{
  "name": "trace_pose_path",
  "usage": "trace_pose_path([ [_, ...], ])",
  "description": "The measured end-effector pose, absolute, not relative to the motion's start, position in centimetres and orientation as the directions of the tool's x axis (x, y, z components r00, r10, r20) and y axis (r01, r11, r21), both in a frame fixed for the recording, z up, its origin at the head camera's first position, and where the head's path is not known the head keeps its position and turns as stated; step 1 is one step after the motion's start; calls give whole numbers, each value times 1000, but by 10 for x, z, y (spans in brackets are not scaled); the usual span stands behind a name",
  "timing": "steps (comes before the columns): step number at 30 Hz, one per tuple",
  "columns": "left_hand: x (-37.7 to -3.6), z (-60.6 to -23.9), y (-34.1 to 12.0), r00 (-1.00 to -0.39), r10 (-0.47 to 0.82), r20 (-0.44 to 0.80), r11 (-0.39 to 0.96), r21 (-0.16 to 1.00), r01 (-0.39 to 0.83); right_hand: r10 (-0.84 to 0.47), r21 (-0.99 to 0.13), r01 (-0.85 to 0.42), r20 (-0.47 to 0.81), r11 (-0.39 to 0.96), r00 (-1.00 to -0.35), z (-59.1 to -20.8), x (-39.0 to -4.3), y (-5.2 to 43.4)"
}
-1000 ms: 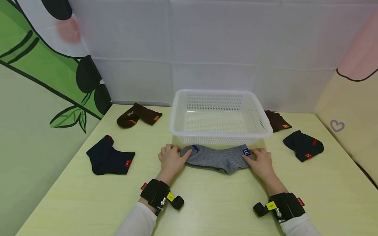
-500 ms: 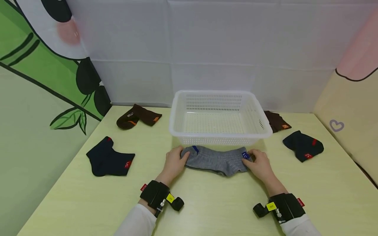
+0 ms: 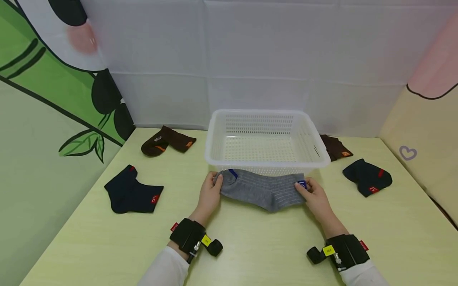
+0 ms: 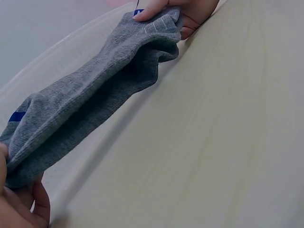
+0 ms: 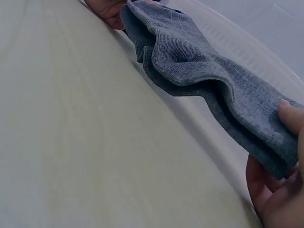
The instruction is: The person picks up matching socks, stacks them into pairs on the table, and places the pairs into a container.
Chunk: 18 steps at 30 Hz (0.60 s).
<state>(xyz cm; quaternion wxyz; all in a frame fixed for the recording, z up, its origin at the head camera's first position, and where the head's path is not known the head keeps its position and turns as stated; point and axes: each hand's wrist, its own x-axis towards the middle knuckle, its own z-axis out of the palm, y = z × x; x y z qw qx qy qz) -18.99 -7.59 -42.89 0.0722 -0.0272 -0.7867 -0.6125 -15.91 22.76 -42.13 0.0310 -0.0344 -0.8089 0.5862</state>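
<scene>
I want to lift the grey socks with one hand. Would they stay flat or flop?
Probably flop: the grey socks sag in the middle between the left hand and right hand. Likely light, since a pinch at each end holds them. The ribbed knit looks grippy, not slippery.

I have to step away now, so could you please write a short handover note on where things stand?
Left hand pinches one end of the grey socks; right hand pinches the other end, by the blue tag.
The socks are stretched between both hands, lifted off the table, just in front of the white basket.
Done: grey socks picked up.
Left: the basket holds nothing; two navy socks and two brown socks lie either side of it.
</scene>
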Motion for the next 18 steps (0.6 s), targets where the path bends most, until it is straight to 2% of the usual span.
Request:
trace_pose_path([
  [5,-186,-419,-75,-991,-27,131,170,978,125,90,-969,51,-30,241,-995,-419,-160,227],
  [9,-191,-428,-75,-991,-51,125,137,984,118,67,-980,42,-30,193,-997,-419,-160,228],
  [15,-187,-425,-75,-993,-97,71,-39,996,75,-114,-983,54,-34,-174,-993,-421,-156,230],
  [18,-185,-424,-73,-991,-119,53,-138,988,70,-190,-955,80,-26,-285,-981,-421,-154,232],
])
